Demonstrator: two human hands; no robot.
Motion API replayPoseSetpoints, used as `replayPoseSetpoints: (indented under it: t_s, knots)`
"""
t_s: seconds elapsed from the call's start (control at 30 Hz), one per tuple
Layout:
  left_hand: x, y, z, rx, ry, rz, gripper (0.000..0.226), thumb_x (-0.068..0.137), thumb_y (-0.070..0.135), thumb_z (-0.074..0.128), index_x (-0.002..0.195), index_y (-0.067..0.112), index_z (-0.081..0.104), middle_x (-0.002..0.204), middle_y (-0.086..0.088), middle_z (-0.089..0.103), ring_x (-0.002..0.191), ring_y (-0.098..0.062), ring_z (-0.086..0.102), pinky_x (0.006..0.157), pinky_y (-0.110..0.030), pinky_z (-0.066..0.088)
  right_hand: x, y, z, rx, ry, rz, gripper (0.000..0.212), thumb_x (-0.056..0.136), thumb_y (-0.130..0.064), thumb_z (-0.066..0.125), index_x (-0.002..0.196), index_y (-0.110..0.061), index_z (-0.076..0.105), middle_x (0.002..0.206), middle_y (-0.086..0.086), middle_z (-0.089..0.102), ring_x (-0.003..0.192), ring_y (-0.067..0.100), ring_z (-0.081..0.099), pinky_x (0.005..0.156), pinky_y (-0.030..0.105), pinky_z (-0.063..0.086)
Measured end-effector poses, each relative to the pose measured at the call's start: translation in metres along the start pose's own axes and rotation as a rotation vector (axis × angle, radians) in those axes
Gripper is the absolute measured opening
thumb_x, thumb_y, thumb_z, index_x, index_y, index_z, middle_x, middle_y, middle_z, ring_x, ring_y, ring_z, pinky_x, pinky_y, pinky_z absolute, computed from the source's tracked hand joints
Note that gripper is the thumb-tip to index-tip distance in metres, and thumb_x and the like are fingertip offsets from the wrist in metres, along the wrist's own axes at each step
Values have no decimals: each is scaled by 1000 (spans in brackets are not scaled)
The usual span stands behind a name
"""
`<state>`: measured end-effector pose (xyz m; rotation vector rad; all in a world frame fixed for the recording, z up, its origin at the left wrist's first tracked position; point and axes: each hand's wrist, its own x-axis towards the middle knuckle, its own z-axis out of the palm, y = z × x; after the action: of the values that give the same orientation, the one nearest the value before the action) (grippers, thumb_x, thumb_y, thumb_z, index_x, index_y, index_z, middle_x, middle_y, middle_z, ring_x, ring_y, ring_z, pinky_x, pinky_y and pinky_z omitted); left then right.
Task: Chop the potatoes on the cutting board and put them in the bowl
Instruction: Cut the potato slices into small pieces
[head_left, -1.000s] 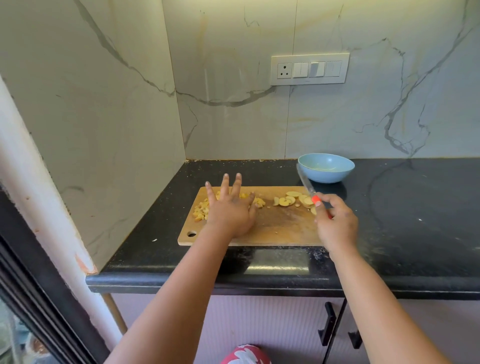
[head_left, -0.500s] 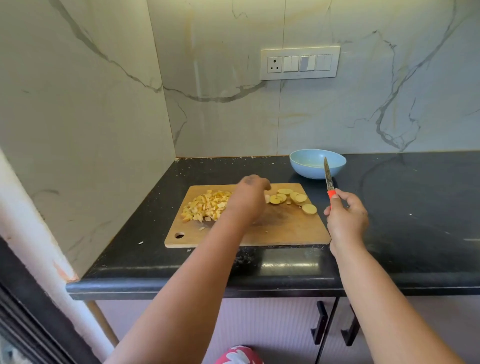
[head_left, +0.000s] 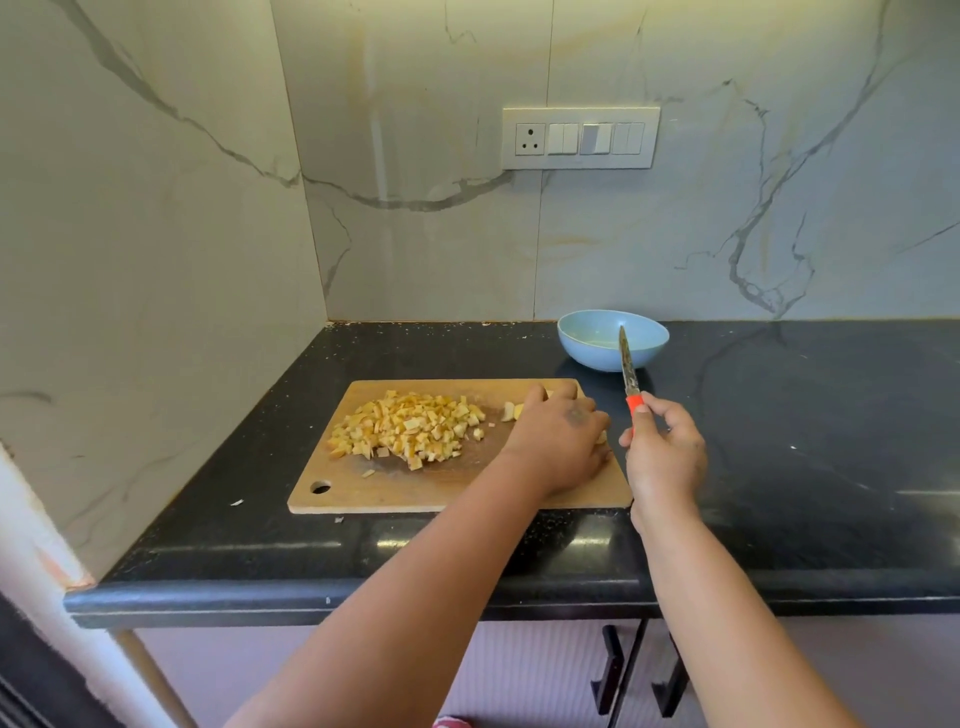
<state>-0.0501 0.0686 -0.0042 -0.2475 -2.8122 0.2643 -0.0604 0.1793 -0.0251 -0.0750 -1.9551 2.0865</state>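
Head view shows the blue bowl (head_left: 613, 340) apparently without potato behind the cutting board (head_left: 457, 488), where diced potatoes (head_left: 410, 428) lie heaped, left hand (head_left: 558, 441) cupping potato slices (head_left: 511, 411), right hand (head_left: 662, 452) gripping the knife (head_left: 630, 376).

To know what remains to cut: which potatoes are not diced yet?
The potato slices under the left hand, right of the diced pile.

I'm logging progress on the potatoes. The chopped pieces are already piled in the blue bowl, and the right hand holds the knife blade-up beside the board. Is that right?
Not quite. The head view shows the chopped pieces still heaped on the cutting board, not in the blue bowl, which holds no potato. The rest stands: the right hand holds the knife blade-up beside the board.
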Motion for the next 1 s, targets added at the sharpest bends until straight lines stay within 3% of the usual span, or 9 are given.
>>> replayPoseSetpoints:
  t_s: [0.07,0.27,0.43,0.67,0.83,1.0]
  knots:
    - [2,2,-2,26,-38,-8,42,101,44,37,131,21,55,128,-2,52,120,-24,39,93,-44,31,-1,-2,0,0,-5,-1,17,99,-24,50,105,-32,63,66,-1,61,66,10,55,65,27,44]
    - [3,4,-4,30,-50,-12,41,101,43,36,122,15,58,126,-8,51,119,-26,38,94,-44,31,-2,-2,-1,-27,-8,-20,16,99,-25,50,106,-32,63,70,0,62,68,11,57,65,28,45]
    - [-22,-5,4,-126,46,-48,49,92,58,46,110,15,59,115,-5,55,111,-24,40,93,-41,34,-1,2,1,-60,-48,-41,16,98,-26,52,105,-33,64,68,0,62,69,15,58,67,32,47]
    - [-45,-19,10,-329,112,-84,55,83,66,57,110,18,56,113,0,55,107,-20,41,90,-38,39,-5,2,0,-90,-53,-47,14,98,-29,52,102,-37,64,70,0,63,70,15,59,69,38,50]
    - [-41,-19,11,-511,133,-121,56,80,58,69,113,15,55,111,-1,57,103,-19,49,92,-33,42,-12,0,0,-132,-61,-69,15,98,-30,52,106,-35,65,85,4,66,70,11,59,61,28,44]
    - [-38,-14,7,-575,70,-175,52,83,48,71,118,17,47,112,-5,60,100,-21,52,86,-35,44,-18,-3,-2,-172,-77,-85,18,99,-29,51,110,-33,65,83,4,66,71,10,59,58,25,41]
